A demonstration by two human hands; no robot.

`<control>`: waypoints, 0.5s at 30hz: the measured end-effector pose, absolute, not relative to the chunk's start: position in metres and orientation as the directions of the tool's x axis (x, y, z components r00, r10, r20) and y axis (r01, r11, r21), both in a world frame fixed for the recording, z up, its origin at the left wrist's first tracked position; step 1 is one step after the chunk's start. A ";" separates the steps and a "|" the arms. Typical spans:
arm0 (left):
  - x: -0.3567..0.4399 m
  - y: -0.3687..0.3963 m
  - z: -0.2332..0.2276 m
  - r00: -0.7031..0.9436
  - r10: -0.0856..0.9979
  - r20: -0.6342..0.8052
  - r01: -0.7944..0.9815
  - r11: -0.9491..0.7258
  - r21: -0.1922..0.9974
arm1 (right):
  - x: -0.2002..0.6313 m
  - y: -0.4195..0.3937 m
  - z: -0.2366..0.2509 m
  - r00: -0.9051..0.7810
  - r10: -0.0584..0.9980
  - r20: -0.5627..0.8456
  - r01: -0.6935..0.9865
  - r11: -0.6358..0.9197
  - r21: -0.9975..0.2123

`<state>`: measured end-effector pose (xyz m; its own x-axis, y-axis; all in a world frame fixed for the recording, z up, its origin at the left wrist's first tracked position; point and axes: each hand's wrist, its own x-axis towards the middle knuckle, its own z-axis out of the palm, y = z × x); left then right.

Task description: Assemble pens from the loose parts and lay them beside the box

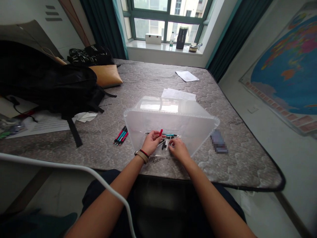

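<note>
- Both forearms reach into the clear plastic bin [173, 115] tipped on its side on the mattress [247, 158].
- Left hand [151, 142] pinches a red-capped pen [160, 132]; right hand [178, 149] curls over the loose pens [166, 142].
- Sorting looks partly done: one pen bundle [121, 135] lies outside, left of the bin, while several remain under the fingers.

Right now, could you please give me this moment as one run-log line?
left hand: holding red-tipped pen | right hand: on loose pens | clear bin: on mattress | spare pens: left of bin
</note>
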<state>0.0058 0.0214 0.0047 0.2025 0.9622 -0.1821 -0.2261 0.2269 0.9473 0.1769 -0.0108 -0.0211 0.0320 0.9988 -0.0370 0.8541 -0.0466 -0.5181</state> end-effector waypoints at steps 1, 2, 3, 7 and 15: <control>0.006 0.021 0.004 0.200 0.964 -0.175 -0.222 0.219 0.950 | 0.177 -0.010 -0.021 0.048 0.998 -0.044 0.864 -0.064 -0.500; 0.006 0.022 0.004 0.200 0.966 -0.166 -0.217 0.209 0.954 | 0.177 -0.010 -0.021 0.066 0.997 -0.045 0.870 -0.080 -0.486; 0.006 0.022 0.003 0.202 0.967 -0.155 -0.210 0.197 0.957 | 0.177 -0.009 -0.020 0.084 0.996 -0.043 0.874 -0.095 -0.477; 0.005 0.023 -0.002 0.219 0.969 -0.116 -0.182 0.157 0.971 | 0.179 -0.009 -0.018 0.139 0.990 -0.009 0.874 -0.127 -0.470; 0.003 0.025 -0.008 0.210 0.977 -0.040 -0.121 0.067 0.990 | 0.172 -0.008 -0.020 0.110 0.993 -0.032 0.899 -0.114 -0.423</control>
<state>0.0028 0.0251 -0.0081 0.2103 0.9768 -0.0404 -0.1207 0.0669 0.9904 0.1724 -0.0082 -0.0204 0.1103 0.9934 -0.0323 0.8991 -0.1136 -0.4228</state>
